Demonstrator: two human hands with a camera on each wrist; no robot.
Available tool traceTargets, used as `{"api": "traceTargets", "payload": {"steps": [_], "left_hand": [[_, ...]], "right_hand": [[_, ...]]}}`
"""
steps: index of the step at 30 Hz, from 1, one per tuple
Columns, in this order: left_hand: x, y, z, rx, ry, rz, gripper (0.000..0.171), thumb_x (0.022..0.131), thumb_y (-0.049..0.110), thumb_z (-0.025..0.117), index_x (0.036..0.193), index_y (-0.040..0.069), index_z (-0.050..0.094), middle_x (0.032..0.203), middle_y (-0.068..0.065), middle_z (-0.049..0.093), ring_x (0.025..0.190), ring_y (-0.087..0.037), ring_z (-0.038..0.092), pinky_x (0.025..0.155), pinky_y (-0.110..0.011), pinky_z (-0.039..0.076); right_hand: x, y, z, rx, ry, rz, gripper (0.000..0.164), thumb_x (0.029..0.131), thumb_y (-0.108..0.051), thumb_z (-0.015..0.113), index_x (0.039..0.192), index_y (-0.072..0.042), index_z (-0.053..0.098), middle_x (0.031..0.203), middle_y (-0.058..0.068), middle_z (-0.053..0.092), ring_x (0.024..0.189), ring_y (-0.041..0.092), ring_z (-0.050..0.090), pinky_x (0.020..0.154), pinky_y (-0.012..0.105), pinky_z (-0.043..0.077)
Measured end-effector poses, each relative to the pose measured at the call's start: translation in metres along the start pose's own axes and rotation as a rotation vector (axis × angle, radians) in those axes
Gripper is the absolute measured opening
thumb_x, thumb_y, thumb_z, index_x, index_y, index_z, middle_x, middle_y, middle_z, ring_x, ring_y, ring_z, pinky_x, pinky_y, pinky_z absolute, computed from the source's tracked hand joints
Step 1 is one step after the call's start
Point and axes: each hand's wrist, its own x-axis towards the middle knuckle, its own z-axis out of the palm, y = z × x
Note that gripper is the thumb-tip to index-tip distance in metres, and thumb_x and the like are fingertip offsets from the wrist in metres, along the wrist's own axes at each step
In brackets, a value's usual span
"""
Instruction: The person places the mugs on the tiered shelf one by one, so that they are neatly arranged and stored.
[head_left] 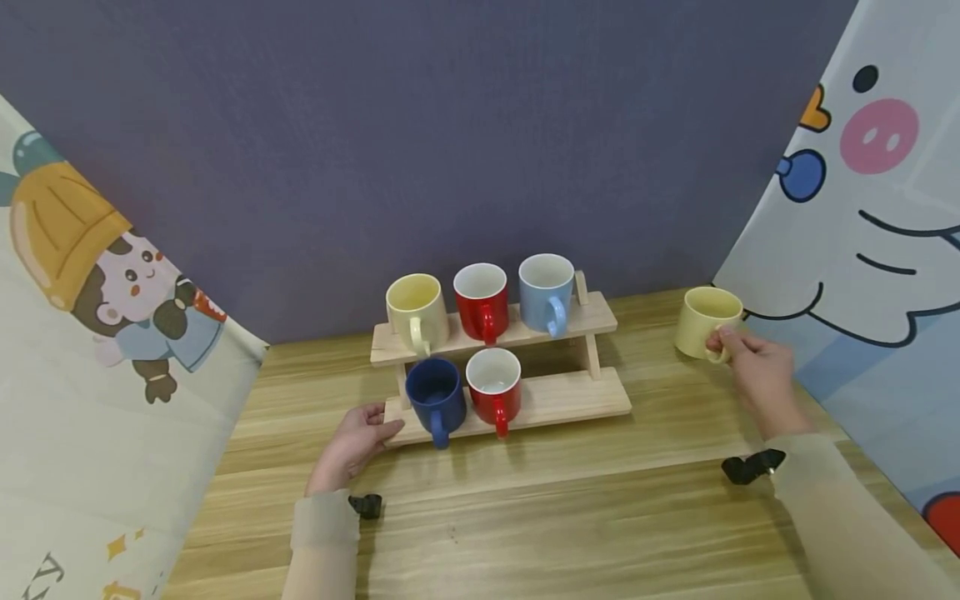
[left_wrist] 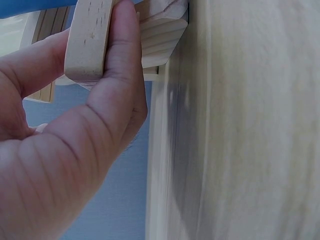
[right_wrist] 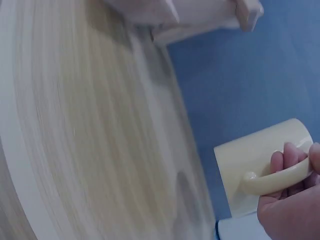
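Note:
A two-tier wooden shelf [head_left: 573, 398] stands on the table against the back wall. My left hand [head_left: 355, 439] pinches the left end of its lower board [left_wrist: 90, 42], thumb on one face and fingers on the other. At the right, my right hand [head_left: 759, 375] holds a pale yellow mug [head_left: 693, 327] by its handle [right_wrist: 277, 182]. In the right wrist view the mug's base is above the tabletop. Nearest my left hand is a dark blue mug [head_left: 433, 396] on the lower tier, beside a red mug [head_left: 495, 387] with a white inside.
On the upper tier stand another yellow mug [head_left: 417, 312], another red mug [head_left: 480, 302] and a light blue mug [head_left: 545, 292], handles toward me. A dark wall [head_left: 450, 133] rises behind the wooden table [head_left: 570, 517]. Cartoon-printed panels [head_left: 832, 275] flank both sides.

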Motion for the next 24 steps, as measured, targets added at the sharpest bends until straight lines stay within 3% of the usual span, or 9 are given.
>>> {"api": "traceTargets", "payload": {"steps": [5,10,14,18,24], "left_hand": [[0.000,0.000,0.000,0.012,0.004,-0.004,0.070,0.100,0.004,0.066,0.151,-0.018,0.022,0.136,-0.030,0.047,0.104,-0.023,0.060,0.086,-0.032,0.055],[-0.001,0.001,0.001,0.026,0.008,-0.002,0.070,0.100,0.005,0.066,0.150,-0.018,0.023,0.134,-0.029,0.047,0.102,-0.023,0.061,0.084,-0.033,0.055],[-0.002,0.001,0.001,0.032,0.013,0.000,0.071,0.100,0.005,0.067,0.151,-0.018,0.023,0.133,-0.028,0.047,0.100,-0.023,0.061,0.081,-0.033,0.055],[-0.003,0.001,0.001,0.033,0.016,-0.001,0.072,0.099,0.006,0.067,0.152,-0.017,0.023,0.135,-0.029,0.046,0.102,-0.023,0.061,0.083,-0.032,0.055],[-0.002,0.000,0.001,0.029,0.015,0.004,0.071,0.100,0.005,0.067,0.151,-0.017,0.022,0.132,-0.029,0.048,0.100,-0.023,0.061,0.080,-0.032,0.056]], "right_hand": [[-0.019,-0.012,0.013,0.157,0.000,-0.045,0.026,0.099,-0.022,0.069,0.103,0.002,0.078,0.087,0.002,0.075,0.088,0.008,0.068,0.079,0.014,0.052],[-0.038,-0.019,0.023,0.049,0.024,-0.027,0.040,0.099,-0.033,0.068,0.113,0.004,0.075,0.091,-0.001,0.075,0.100,0.009,0.062,0.079,0.011,0.048],[-0.054,-0.024,0.035,-0.041,0.081,-0.051,0.044,0.098,-0.037,0.068,0.111,0.004,0.076,0.090,0.000,0.075,0.102,0.012,0.058,0.077,0.014,0.045],[-0.072,-0.029,0.051,-0.015,0.116,-0.078,0.040,0.097,-0.034,0.071,0.107,0.005,0.077,0.089,0.001,0.076,0.098,0.011,0.061,0.078,0.014,0.046],[-0.096,-0.033,0.071,0.074,0.105,-0.082,0.037,0.096,-0.029,0.073,0.107,0.007,0.076,0.089,0.006,0.076,0.095,0.012,0.067,0.082,0.013,0.049]]}}
